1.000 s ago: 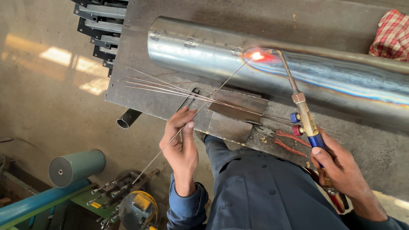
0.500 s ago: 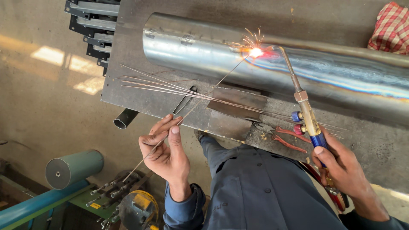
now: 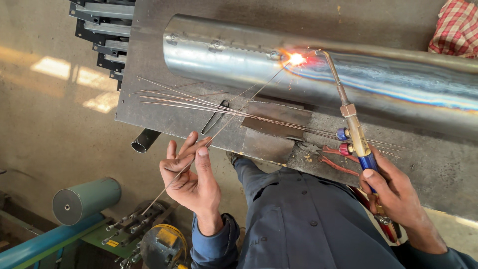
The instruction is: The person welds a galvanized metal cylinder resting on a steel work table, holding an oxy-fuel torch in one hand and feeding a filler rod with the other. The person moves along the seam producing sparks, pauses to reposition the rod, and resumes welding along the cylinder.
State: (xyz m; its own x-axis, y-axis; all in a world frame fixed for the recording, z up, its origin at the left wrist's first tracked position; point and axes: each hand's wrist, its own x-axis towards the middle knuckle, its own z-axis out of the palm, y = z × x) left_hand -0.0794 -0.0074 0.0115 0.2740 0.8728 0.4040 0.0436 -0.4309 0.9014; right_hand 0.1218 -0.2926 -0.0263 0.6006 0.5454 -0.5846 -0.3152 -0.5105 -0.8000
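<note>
A shiny steel pipe (image 3: 239, 60) lies across a steel work table (image 3: 149, 107). A bright flame (image 3: 297, 59) burns on the pipe's seam. My right hand (image 3: 393, 192) grips the blue handle of a brass gas torch (image 3: 351, 122), whose bent tip reaches the flame. My left hand (image 3: 191, 174) pinches a thin filler rod (image 3: 234, 112) between thumb and fingers; the rod's far end meets the flame. Heat tint colours the pipe to the right of the flame.
Several loose filler rods (image 3: 199, 102) fan out on the table beside a flat steel plate (image 3: 279, 119). A checked red cloth (image 3: 455, 27) lies at top right. Stacked dark steel sections (image 3: 102, 35) sit at top left. On the floor are a green cylinder (image 3: 84, 199) and a short tube (image 3: 144, 139).
The flame and torch tip have stayed on the seam. My left hand has drawn back from the table edge toward me, still holding the rod, and the sparks have died down.
</note>
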